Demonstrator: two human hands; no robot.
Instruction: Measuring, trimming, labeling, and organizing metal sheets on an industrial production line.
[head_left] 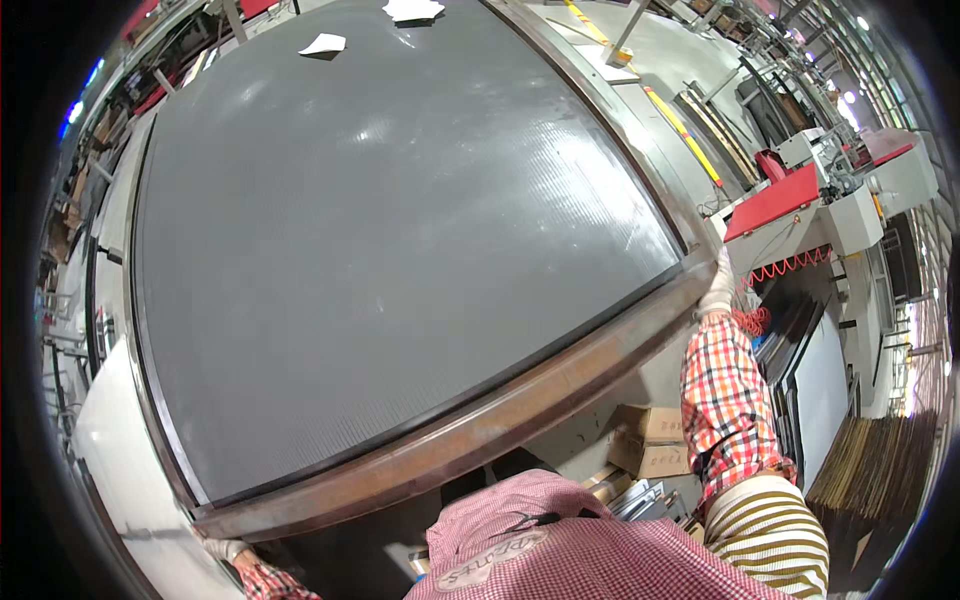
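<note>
Frame (480, 425) hides most of left hand (225, 549); right hand's (716, 285) fingers too.

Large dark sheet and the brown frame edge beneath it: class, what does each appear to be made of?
The large dark sheet looks like grey plastic or rubber: matte, finely ribbed, with soft glare. The frame edge looks like rusty steel: brown, blotchy and dull. Both hands wear pale gloves, probably fabric.

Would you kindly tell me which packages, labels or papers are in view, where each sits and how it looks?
Cardboard boxes: two brown cartons, stacked under the table's right end.
Paper sheet: white, creased, on the dark table top, far left.
Second sheet: white, at the far edge.
</note>
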